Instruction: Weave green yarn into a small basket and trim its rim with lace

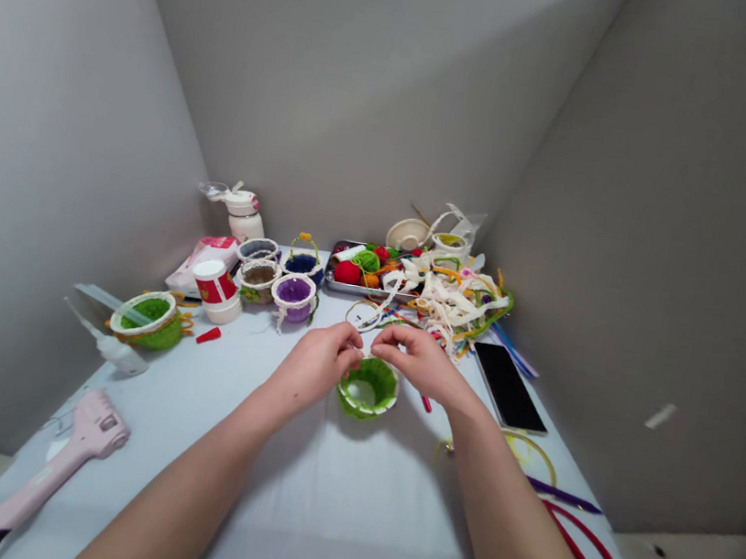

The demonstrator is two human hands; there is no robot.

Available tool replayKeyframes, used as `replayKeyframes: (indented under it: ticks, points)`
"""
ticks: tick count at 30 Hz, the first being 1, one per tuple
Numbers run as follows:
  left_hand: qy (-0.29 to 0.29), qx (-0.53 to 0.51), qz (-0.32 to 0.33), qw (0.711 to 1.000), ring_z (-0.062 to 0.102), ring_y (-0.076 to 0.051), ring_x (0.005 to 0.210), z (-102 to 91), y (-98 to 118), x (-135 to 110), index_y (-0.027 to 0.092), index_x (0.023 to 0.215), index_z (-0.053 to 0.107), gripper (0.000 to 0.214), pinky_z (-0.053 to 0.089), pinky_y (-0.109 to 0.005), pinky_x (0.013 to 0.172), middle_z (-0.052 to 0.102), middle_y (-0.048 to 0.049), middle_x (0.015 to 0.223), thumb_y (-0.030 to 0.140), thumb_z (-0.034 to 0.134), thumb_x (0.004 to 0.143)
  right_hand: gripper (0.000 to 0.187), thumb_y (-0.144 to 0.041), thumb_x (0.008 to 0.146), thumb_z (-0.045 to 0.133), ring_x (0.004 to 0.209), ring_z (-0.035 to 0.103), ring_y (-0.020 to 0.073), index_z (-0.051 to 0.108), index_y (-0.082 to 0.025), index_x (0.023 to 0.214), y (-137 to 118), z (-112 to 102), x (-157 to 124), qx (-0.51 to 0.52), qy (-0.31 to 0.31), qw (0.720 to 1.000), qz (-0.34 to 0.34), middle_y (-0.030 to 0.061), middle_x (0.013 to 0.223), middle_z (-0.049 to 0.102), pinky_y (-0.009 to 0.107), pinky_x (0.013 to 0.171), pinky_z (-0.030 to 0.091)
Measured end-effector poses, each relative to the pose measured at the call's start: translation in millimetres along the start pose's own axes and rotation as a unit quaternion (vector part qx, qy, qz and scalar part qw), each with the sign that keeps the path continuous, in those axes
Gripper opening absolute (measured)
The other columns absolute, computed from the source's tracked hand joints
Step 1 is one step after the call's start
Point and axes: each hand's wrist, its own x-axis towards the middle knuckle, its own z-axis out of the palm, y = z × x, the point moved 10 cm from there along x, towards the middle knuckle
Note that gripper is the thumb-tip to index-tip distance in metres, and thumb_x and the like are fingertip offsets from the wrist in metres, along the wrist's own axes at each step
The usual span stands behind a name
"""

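Observation:
A small green basket with a pale rim stands upright on the table in front of me, its hollow facing up. My left hand is at the basket's far left edge, thumb and fingers drawn into a pinch. From the other side my right hand pinches just above the far right part of the rim. Whatever thin piece the fingertips may hold is too small to make out. Just beyond the hands lies a ring of white cord.
Finished-looking small baskets stand at back left, near a tray of yarn balls and a tangle of yarn. A pink glue gun lies left. A phone, purple pen and red-handled scissors lie right.

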Motion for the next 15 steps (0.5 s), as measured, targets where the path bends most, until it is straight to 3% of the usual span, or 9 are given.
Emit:
replayKeyframes:
  ticks: [6, 10, 15]
  points:
    - [0.102, 0.112, -0.001, 0.988, 0.06, -0.019, 0.078, -9.6, -9, -8, 0.02, 0.072, 0.062, 0.012, 0.045, -0.03, 0.072, 0.065, -0.0041, 0.08, 0.028, 0.062, 0.08, 0.015, -0.029, 0.085, 0.055, 0.078, 0.057, 0.0157, 0.064, -0.018, 0.08, 4, 7, 10, -0.049, -0.008, 0.999, -0.016, 0.0008, 0.08, 0.065, 0.026, 0.072, 0.043]
    - [0.126, 0.043, -0.032, 0.991, 0.061, -0.018, 0.083, 1.4, -35, -16, 0.02, 0.077, 0.06, 0.005, 0.047, -0.029, 0.075, 0.064, -0.0036, 0.087, 0.024, 0.06, 0.08, 0.015, -0.029, 0.086, 0.054, 0.073, 0.056, 0.0154, 0.062, -0.018, 0.08, 12, 19, 11, -0.077, -0.03, 0.997, -0.003, 0.0001, 0.077, 0.064, 0.026, 0.066, 0.041]
    - [0.116, -0.054, -0.079, 0.989, 0.061, -0.016, 0.075, 14.5, -57, -8, 0.018, 0.075, 0.059, 0.006, 0.047, -0.028, 0.073, 0.065, -0.0005, 0.077, 0.023, 0.061, 0.076, 0.012, -0.027, 0.084, 0.056, 0.067, 0.055, 0.0149, 0.058, -0.019, 0.076, 15, 12, 0, -0.102, 0.006, 0.994, 0.03, -0.001, 0.071, 0.063, 0.026, 0.061, 0.039]
